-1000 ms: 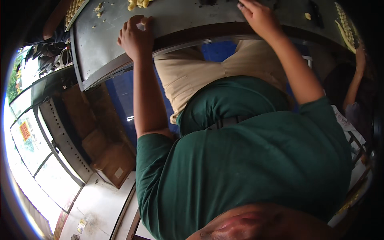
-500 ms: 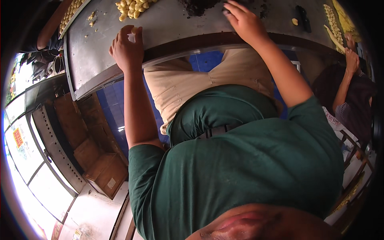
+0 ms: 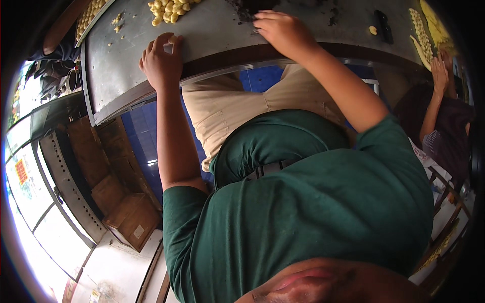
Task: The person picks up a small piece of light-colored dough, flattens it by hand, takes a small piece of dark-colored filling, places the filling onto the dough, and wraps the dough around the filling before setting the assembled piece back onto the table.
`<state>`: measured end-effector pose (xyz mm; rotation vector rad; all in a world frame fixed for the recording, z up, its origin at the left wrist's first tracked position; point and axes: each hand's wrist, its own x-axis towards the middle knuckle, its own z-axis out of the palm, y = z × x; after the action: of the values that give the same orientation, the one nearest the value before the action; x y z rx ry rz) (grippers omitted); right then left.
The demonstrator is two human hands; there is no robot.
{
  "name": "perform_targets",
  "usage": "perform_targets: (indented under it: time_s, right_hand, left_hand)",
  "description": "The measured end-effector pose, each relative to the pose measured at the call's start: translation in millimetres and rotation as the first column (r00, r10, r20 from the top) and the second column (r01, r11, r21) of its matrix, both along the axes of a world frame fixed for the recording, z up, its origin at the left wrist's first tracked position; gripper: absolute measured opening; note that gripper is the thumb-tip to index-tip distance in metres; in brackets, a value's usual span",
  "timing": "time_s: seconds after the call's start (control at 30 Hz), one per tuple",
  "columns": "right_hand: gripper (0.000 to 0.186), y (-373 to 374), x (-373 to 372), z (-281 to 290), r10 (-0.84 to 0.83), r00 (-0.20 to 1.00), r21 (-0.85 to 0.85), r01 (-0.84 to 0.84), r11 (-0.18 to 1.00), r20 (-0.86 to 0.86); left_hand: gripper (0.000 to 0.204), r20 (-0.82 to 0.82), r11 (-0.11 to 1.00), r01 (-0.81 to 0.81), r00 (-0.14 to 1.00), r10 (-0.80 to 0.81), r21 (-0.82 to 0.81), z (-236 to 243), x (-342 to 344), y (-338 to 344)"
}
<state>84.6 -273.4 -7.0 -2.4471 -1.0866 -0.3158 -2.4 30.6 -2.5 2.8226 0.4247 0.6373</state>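
Note:
My left hand (image 3: pixel 161 60) rests near the front edge of the metal worktable (image 3: pixel 126 65), its thumb and forefinger closed on a small pale dough piece (image 3: pixel 172 39). Just beyond it lies a pile of yellowish dough lumps (image 3: pixel 167 10). My right hand (image 3: pixel 280 33) reaches to a dark, crumbly paste (image 3: pixel 246 7) on the metal top, fingers loosely stretched and fingertips at the paste's lower edge; whatever lies under them is hidden.
Two co-workers' arms show, one at far left (image 3: pixel 56 35) by a tray of dough pieces (image 3: pixel 91 17), others at right (image 3: pixel 437 81) beside rows of small pieces (image 3: pixel 418 30). A black tool (image 3: pixel 384 25) lies rightward. Wooden boxes (image 3: pixel 129 217) sit low left.
My right hand has moved left to the dark paste. My left hand still holds the pale piece. The view shifted, showing more of the tabletop than a second ago.

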Motion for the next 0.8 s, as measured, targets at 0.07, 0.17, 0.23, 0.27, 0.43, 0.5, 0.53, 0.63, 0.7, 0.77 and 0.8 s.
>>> perform_targets:
  time_s: [0.07,0.17,0.23,0.27,0.43,0.5,0.53,0.63,0.7,0.77,0.8]
  right_hand:
    - [0.025,-30.2,10.3,1.2,0.068,0.997,0.113,-0.064,0.992,-0.025]
    - [0.031,-43.5,13.0,7.0,-0.156,0.962,0.118,0.186,0.975,-0.225]
    - [0.028,-31.2,-16.2,-6.0,-0.177,0.962,0.070,0.195,0.978,-0.207]
    - [0.026,-31.8,-22.6,-4.1,-0.201,0.968,-0.018,0.201,0.979,-0.147]
    - [0.027,7.1,-13.7,19.3,-0.121,0.963,0.123,0.154,0.980,-0.242]
    - [0.029,3.7,-9.2,15.5,-0.258,0.943,0.110,0.285,0.952,-0.209]
    - [0.032,1.0,-4.7,2.0,-0.195,0.980,-0.045,0.193,0.980,-0.049]
    - [0.039,-27.0,-8.4,-1.0,-0.051,0.999,-0.213,0.051,0.976,0.001]
    - [0.033,-41.5,-14.5,1.8,-0.024,0.995,0.209,0.045,0.977,-0.099]
    - [0.037,-67.8,-10.0,-2.0,-0.069,0.997,0.161,0.075,0.984,-0.045]
    - [0.041,-75.7,-5.9,-6.2,-0.116,0.993,0.113,0.115,0.987,0.008]
  left_hand:
    - [0.031,0.046,0.999,0.022,0.999,-0.021,-0.023,-1.9,6.1,2.5]
    - [0.029,0.083,0.995,0.076,0.994,-0.071,-0.062,-4.7,-1.9,3.5]
    - [0.029,0.115,0.996,0.092,0.989,-0.090,-0.011,-6.9,-0.8,3.9]
    - [0.033,0.087,0.997,0.079,0.993,-0.079,0.009,-9.5,2.7,7.0]
    - [0.038,0.086,0.994,0.033,0.995,-0.042,0.102,-5.2,3.8,2.0]
    - [0.036,0.013,1.000,-0.009,1.000,0.009,0.010,-5.0,4.6,0.0]
    - [0.032,0.069,1.000,-0.002,0.998,0.002,0.005,-3.8,-2.9,7.8]
    - [0.029,0.139,0.993,0.098,0.986,-0.088,-0.061,-7.5,2.3,3.3]
    - [0.028,0.139,0.992,0.125,0.983,-0.120,-0.030,-9.8,2.2,5.5]
    - [0.029,0.181,0.993,0.112,0.976,-0.119,0.045,-9.9,2.0,8.8]
    - [0.029,0.187,0.993,0.109,0.975,-0.118,0.053,-8.7,-0.1,8.7]
